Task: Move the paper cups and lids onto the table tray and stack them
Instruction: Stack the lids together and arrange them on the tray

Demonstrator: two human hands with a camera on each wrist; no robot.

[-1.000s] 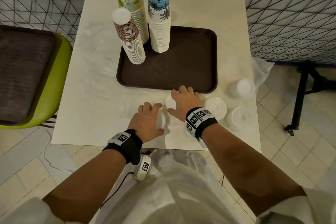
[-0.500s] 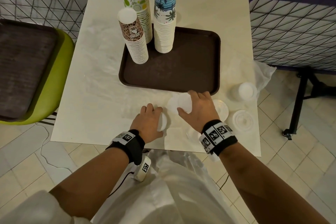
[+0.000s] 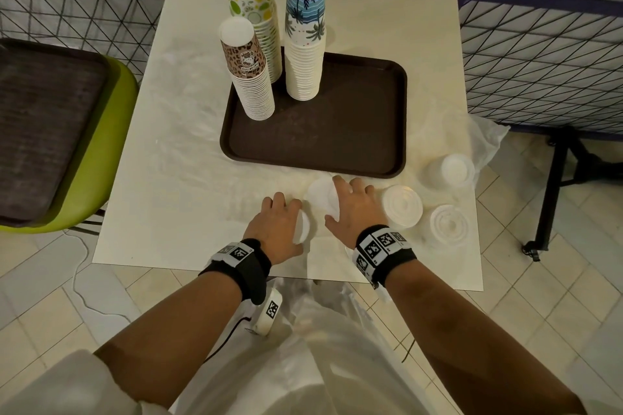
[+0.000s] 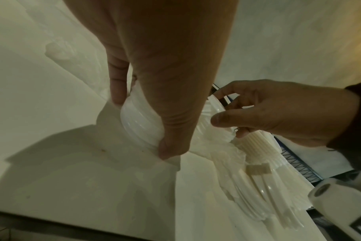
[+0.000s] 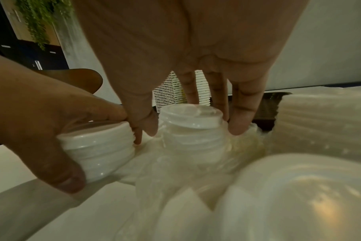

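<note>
Just in front of the brown tray (image 3: 354, 131), which carries 3 cup stacks (image 3: 303, 54), the left hand (image 3: 274, 229) grips 1 stack of white lids (image 5: 97, 151) while the right hand (image 3: 354, 209) clasps another lid stack (image 5: 191, 130).

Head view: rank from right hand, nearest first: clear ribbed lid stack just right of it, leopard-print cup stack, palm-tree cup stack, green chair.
1. Clear ribbed lid stack, just right of the right hand.
2. Leopard-print cup stack, tray's left; palm-tree cup stack, tray's back: too close to call.
3. Green chair, far left.
</note>
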